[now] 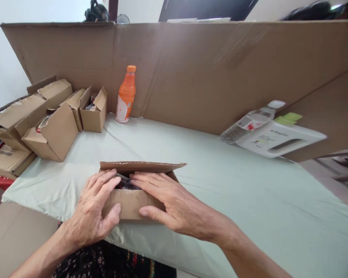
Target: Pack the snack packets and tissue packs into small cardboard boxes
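Observation:
A small cardboard box [130, 204] sits near the front edge of the table, its back flap standing up. Dark items in clear plastic [127, 184] show through the opening; most of the contents are hidden. My left hand [96, 206] grips the box's left end, fingers over the top and thumb against the front wall. On the right part, my right hand [169, 197] lays its fingers across the opening, with its thumb pressed to the front wall.
More cardboard boxes [59, 133] crowd the table's left end, beside an upright orange bottle [126, 94]. A clear plastic bottle [249, 121] and a white jug [280, 137] stand at the back right. A tall cardboard panel [191, 77] borders the back of the green-covered table [234, 185].

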### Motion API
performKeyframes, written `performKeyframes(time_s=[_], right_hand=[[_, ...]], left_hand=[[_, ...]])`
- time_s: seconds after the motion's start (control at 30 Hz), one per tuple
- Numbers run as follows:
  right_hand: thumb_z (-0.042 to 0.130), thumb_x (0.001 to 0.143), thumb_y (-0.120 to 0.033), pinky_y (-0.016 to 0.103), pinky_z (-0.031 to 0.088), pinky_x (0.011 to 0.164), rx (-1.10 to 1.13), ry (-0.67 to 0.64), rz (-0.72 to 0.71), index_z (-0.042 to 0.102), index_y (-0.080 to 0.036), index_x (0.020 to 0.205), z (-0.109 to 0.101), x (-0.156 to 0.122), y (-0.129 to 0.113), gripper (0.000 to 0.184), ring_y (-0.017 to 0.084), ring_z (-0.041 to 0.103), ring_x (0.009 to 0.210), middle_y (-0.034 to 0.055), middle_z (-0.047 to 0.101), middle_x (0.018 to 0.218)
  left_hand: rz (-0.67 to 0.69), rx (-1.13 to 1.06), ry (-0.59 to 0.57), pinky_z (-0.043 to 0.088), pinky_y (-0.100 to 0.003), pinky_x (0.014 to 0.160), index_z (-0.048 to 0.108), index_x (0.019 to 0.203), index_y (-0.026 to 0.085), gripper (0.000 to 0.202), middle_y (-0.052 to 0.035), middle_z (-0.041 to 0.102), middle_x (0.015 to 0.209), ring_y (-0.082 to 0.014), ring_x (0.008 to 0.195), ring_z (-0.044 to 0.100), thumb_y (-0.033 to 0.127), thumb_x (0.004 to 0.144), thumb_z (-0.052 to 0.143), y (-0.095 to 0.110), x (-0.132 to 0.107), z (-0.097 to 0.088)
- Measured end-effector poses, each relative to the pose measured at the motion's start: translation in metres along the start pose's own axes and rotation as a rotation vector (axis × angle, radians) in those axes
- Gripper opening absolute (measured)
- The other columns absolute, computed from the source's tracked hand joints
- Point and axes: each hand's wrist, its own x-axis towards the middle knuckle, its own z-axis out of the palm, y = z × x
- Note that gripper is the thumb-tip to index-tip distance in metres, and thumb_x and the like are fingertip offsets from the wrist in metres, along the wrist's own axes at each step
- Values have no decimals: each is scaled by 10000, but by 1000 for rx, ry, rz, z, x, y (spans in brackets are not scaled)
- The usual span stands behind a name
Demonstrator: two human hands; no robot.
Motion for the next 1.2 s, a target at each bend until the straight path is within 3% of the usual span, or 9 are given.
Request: performKeyframes(time_s=[0.17, 0.3, 0.4, 0.53, 0.67, 0.8, 1.0, 1.1, 1.2], right_hand=[[620, 965, -427, 551, 450, 1150, -3, 11, -3, 579, -164, 1452, 3, -3, 2, 556, 313, 507, 1414, 153, 558, 1513], [620, 970, -355, 499, 505, 1108, -32, 137, -32, 672, -166, 1327, 3, -9, 5, 408, 296, 551, 1374, 159, 578, 1491], [619, 972, -319, 500, 529, 1079, -47, 219, -39, 693, -180, 1276, 4, -10, 6, 342, 293, 568, 1351, 163, 590, 1472], [625, 963, -273, 530, 537, 1058, -58, 240, -32, 690, -220, 1270, 7, -9, 3, 319, 303, 563, 1350, 150, 592, 1471], [631, 965, -291, 546, 499, 1084, -155, 396, -44, 575, -250, 1419, 10, -9, 2, 459, 316, 518, 1394, 159, 530, 1528], [620, 964, -432, 571, 446, 1100, -263, 504, -10, 381, -231, 1571, 12, -5, 7, 682, 359, 490, 1411, 180, 498, 1550], [578, 986, -370, 476, 514, 912, -291, 565, -10, 636, -169, 1332, 13, -5, -1, 404, 301, 672, 1068, 156, 719, 1208], [567, 997, -348, 434, 531, 833, -235, 440, -39, 710, -146, 1172, 12, -7, -6, 304, 266, 680, 962, 147, 744, 1106], [525, 1016, -332, 450, 546, 838, -178, 312, -39, 737, -176, 1120, 13, -9, -5, 283, 263, 672, 963, 131, 749, 1099]], left_hand=[[27, -4, 9, 463, -531, 1084, 475, 1402, 190, 494, -158, 607, 1387, -309, 1308, 546, 186, 911, 533, -1, 2, 1], [37, -17, 17, 461, -529, 1092, 473, 1391, 193, 472, -148, 611, 1352, -305, 1313, 527, 189, 922, 530, -1, -1, 4], [-23, 20, 83, 433, -553, 1126, 476, 1387, 195, 458, -166, 504, 1465, -321, 1395, 440, 186, 933, 530, 0, -5, 7], [-147, 50, 194, 392, -599, 1160, 371, 1501, 202, 609, -192, 306, 1612, -354, 1493, 319, 203, 926, 570, 0, -10, 11], [-190, -57, 178, 400, -592, 1171, 236, 1585, 223, 746, -192, 308, 1629, -342, 1506, 333, 231, 926, 584, -2, -13, 14], [-221, -85, 216, 384, -621, 1180, 152, 1623, 240, 827, -189, 298, 1648, -355, 1502, 349, 242, 921, 591, -3, -15, 18], [-235, -102, 221, 410, -612, 1169, 138, 1630, 221, 845, -198, 337, 1624, -351, 1462, 410, 259, 922, 598, -3, -16, 19], [-206, -107, 189, 438, -604, 1146, 268, 1580, 231, 729, -190, 353, 1609, -345, 1455, 416, 243, 924, 586, -3, -16, 17], [-170, -86, 135, 455, -621, 1115, 529, 1341, 244, 416, -160, 346, 1605, -357, 1446, 412, 210, 928, 551, -4, -16, 16]])
